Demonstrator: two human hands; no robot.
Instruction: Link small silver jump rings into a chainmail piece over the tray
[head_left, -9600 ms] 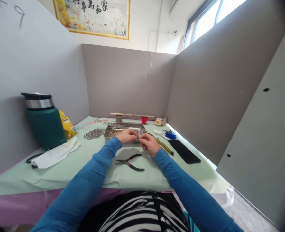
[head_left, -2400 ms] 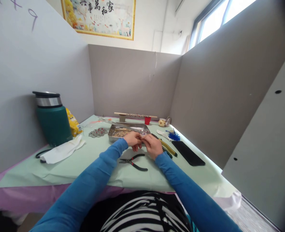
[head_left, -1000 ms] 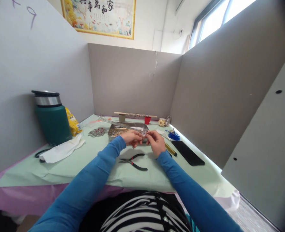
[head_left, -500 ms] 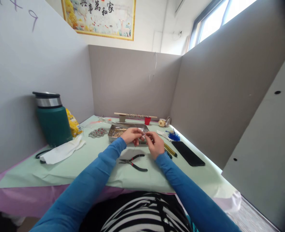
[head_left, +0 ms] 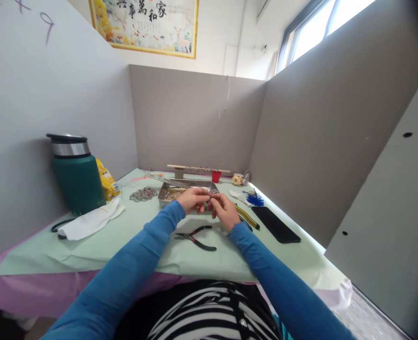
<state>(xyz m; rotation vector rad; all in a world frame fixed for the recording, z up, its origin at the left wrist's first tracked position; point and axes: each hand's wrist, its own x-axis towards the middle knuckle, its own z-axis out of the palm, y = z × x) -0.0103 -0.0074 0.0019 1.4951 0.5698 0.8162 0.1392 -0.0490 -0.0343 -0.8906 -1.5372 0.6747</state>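
Observation:
My left hand [head_left: 194, 200] and my right hand [head_left: 226, 212] meet in front of a metal tray [head_left: 163, 203], their fingertips pinched together. What they pinch is too small and too covered to make out. Small tan-gold beads [head_left: 175, 194] lie in the left part of the tray. Just below my hands, pliers [head_left: 194, 239] with dark red-marked handles rest on the green cloth, jaws to the left. Beside my right wrist is a tool with yellow-and-black handles [head_left: 248, 217], its head partly hidden by the hand.
At left stand a green bottle [head_left: 77, 179] and a yellow packet [head_left: 107, 180], with a white cloth [head_left: 92, 221] in front. Grey-and-red beadwork [head_left: 143, 194] lies left of the tray. A wrapped stick [head_left: 198, 169] spans two small pots behind. Rightward are blue fringe [head_left: 254, 198] and a black phone-like slab [head_left: 275, 224].
My right hand has shifted slightly left and its fingers have curled, bringing the fingertips of both hands closer. The left hand stays nearly in place. Tray and pliers have not moved.

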